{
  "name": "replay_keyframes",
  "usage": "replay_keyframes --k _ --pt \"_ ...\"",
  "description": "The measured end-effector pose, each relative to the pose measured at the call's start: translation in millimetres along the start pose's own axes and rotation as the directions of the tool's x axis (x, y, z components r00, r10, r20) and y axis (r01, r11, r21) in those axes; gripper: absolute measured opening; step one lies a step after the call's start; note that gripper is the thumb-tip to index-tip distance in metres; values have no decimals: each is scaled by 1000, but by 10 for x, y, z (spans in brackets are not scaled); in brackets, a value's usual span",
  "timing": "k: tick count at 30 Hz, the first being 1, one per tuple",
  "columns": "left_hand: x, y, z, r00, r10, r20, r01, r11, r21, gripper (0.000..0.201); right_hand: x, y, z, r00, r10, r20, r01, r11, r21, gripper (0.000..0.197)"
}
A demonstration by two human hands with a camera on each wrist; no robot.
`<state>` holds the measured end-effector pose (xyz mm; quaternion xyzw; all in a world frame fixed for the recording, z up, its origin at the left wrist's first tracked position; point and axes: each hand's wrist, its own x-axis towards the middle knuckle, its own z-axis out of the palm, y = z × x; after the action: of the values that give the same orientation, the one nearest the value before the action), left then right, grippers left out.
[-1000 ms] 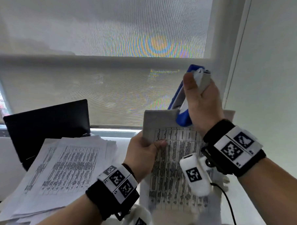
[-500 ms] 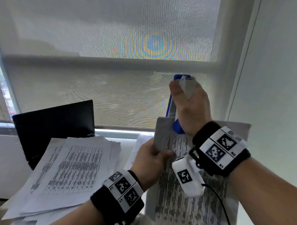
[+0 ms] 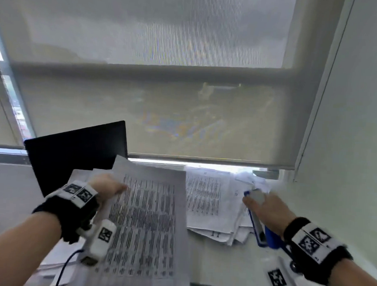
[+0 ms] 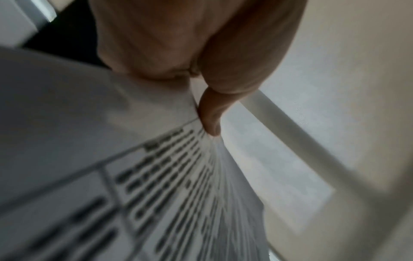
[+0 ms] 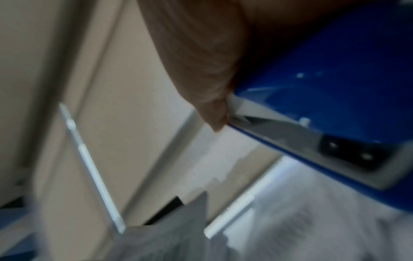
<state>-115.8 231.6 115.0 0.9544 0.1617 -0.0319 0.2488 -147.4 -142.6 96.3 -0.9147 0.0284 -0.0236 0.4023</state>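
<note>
Over white worktop (image 3: 221, 259), lay white printed paper sheets (image 3: 145, 216) pinched by left hand (image 3: 105, 188) down flat, with blue plastic stapler (image 3: 259, 230) gripped aside in right hand (image 3: 269, 211).

Counted one stapler (image 3: 257, 227) in right hand (image 3: 269, 211), one printed sheaf (image 3: 145, 216) in left hand (image 3: 104, 187). Between them lay one paper pile (image 3: 210, 204); beyond, one laptop (image 3: 75, 151).

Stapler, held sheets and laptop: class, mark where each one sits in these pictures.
stapler (image 3: 272, 237), head view, blue rear end of its body.
held sheets (image 3: 145, 216), head view, printed middle of the top page.
laptop (image 3: 75, 151), head view, middle of its dark upright panel.
</note>
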Motion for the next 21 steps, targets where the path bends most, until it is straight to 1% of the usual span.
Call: replay_keyframes --k 1,2,4,5,6,7,8,9,10,11,12,13,14,15,16,17,18,19,20,21 --pt "23 4 -46 999 44 27 -49 974 222 30 29 88 78 996 40 74 -33 995 -90 29" --pt "76 1 -61 997 65 43 -76 932 355 32 61 169 150 990 76 122 -54 984 -170 26" --pt "184 5 -33 999 29 32 -41 890 454 35 212 358 305 973 125 194 -75 966 -249 26" --pt "269 -30 15 1000 5 -14 2 896 444 37 304 443 384 968 140 208 -86 965 -250 26" --pt "382 -66 64 997 -22 -79 52 915 399 41 400 530 456 965 158 210 -105 964 -243 25" --pt "487 -99 122 990 -34 -137 82 929 361 44 490 608 510 963 190 190 -144 962 -231 24" --pt "570 -101 176 981 -17 -192 86 931 355 46 580 678 548 964 218 155 -183 960 -214 22" --pt "624 -86 237 969 5 -247 89 925 368 48 646 721 571 962 246 116 -221 955 -196 21" --pt "677 -35 298 962 29 -271 91 903 421 52 719 772 585 962 262 74 -245 951 -189 21" --pt "688 41 373 964 62 -260 80 860 504 57 799 817 589 958 282 53 -267 943 -198 21" --pt "729 120 475 968 116 -225 34 820 571 63 876 867 589 954 298 45 -281 934 -222 21" --pt "769 219 608 968 195 -158 -65 803 593 68 972 924 574 953 301 46 -280 926 -255 23" --pt "806 315 760 958 283 -48 -211 807 551 73 1064 978 565 949 312 55 -283 913 -293 25" --pt "811 418 928 921 378 95 -380 813 441 76 1124 986 548 943 327 59 -291 900 -325 24" --pt "785 533 1092 859 454 239 -510 802 311 77 1188 1000 541 946 320 58 -276 882 -381 20" --pt "732 646 1238 788 504 354 -592 778 209 77 1228 977 537 943 330 48 -285 872 -398 20" --pt "695 738 1374 727 539 426 -647 746 160 77 1270 949 535 940 337 53 -278 848 -451 26" --pt "660 818 1489 683 563 465 -692 704 162 77 1296 917 547 935 345 86 -265 837 -479 31" --pt "644 879 1583 656 576 488 -725 660 197 77 1333 909 542 929 348 127 -244 832 -498 34" --pt "633 926 1648 641 583 499 -747 622 234 75 1333 886 526 930 351 113 -237 805 -544 36"
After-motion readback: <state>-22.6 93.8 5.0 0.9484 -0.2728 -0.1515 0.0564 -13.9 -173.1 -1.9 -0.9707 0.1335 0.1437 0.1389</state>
